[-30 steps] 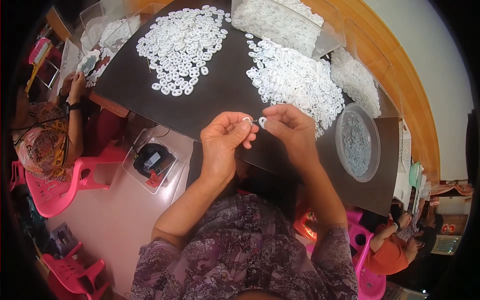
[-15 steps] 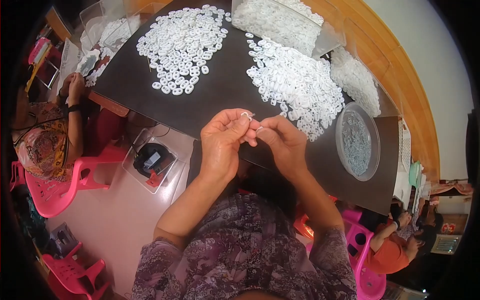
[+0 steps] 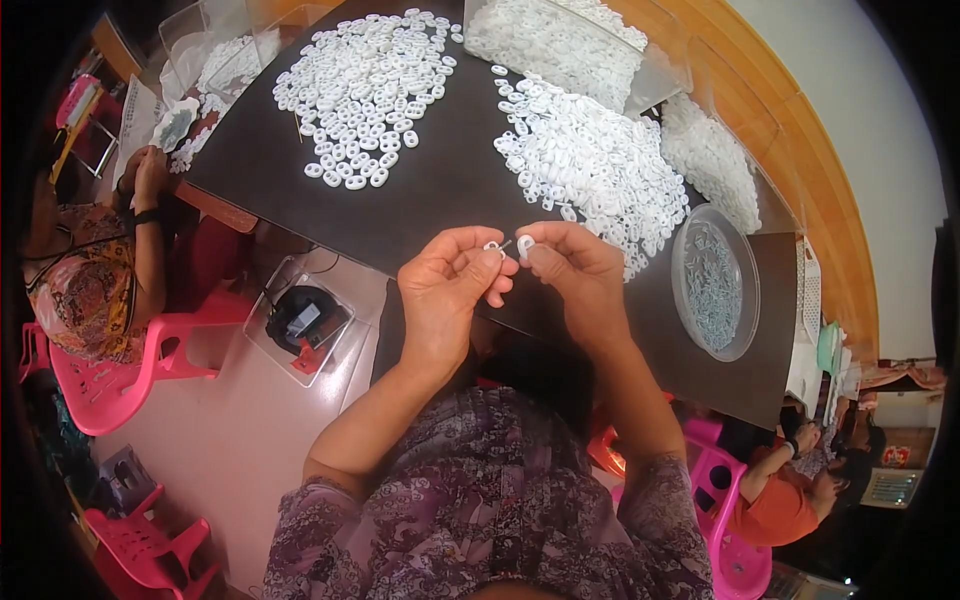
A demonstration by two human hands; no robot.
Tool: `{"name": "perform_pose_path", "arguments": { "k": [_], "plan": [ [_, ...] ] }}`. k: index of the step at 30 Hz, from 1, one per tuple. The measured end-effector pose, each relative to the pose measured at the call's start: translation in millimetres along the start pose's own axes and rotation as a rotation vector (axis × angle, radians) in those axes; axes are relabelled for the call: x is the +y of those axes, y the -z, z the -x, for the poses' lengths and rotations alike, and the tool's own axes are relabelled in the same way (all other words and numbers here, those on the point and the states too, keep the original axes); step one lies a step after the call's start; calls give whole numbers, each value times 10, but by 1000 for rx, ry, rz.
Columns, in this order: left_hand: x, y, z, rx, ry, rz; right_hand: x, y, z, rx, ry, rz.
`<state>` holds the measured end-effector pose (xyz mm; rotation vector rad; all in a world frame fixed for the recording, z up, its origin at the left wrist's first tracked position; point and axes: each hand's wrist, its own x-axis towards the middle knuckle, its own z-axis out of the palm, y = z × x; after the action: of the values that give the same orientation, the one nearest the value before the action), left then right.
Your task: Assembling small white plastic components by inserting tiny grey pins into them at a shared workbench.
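Note:
In front of my chest, just above the table's near edge, both hands work close together. Between the thumb and fingers of my left hand (image 3: 440, 285) is a small white plastic piece (image 3: 492, 247), with a thin metal pin (image 3: 507, 243) sticking out toward the right. My right hand (image 3: 582, 275) pinches a white oval ring (image 3: 526, 244) beside the pin's tip; a small gap seems to lie between them. Beyond my hands, a pile of white two-holed oval pieces (image 3: 365, 90) lies at the left. Closer to my right hand spreads a pile of smaller white pieces (image 3: 590, 160).
A round clear tub (image 3: 752, 335) of small metal pins stands right on the dark table (image 3: 440, 190). Clear bins (image 3: 650, 75) of white pieces line the back. A co-worker (image 3: 95, 270) sits left near a pink chair (image 3: 140, 385); another person (image 3: 780, 505) is far right.
My hands have drawn slightly apart, the right one shifting right. The white ring in my right fingers now shows its face, and the pin from my left hand points at it.

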<state>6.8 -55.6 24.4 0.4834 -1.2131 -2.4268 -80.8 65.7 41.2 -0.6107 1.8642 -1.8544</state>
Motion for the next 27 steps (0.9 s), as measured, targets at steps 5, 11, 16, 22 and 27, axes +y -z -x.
{"name": "perform_pose_path", "arguments": {
  "k": [5, 11, 16, 22, 27],
  "plan": [
    [-34, 5, 23, -14, -6, -69, -8, 2, -11, 24, -8, 18],
    [-38, -2, 63, -26, -28, -135, 25, -14, -20, 29, 21, 93],
    [-53, -11, 69, 4, -34, -176, 46, -32, -13, 27, 62, 124],
    [-61, -17, 73, 4, -54, -227, 61, -65, -7, 29, 139, 227],
    [-75, -13, 67, -1, -73, -206, 95, -95, 8, 45, 292, 339]
  ]
}}
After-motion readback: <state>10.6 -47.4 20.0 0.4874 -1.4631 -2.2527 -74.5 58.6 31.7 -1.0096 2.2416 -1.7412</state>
